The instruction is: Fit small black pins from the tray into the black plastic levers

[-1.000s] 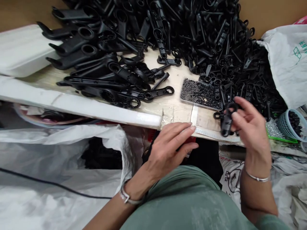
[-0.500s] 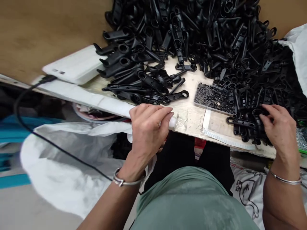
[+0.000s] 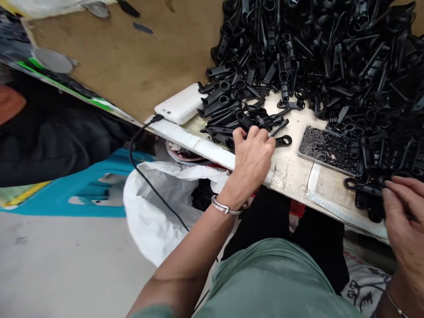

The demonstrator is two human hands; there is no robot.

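The left hand [image 3: 252, 154] has left the white edge strip [image 3: 198, 143] and reached over the black handles [image 3: 221, 99], fingers curled down among them, while the right hand [image 3: 406, 216] stays at the black parts [image 3: 366, 189] beside the clear box [image 3: 327, 165], so both hands are at the pieces together. Whether either grip is closed I cannot tell (the fingers hide it). No brand reads: the white case [image 3: 179, 104] bears tiny illegible marks, the sack [image 3: 364, 282] a line drawing.
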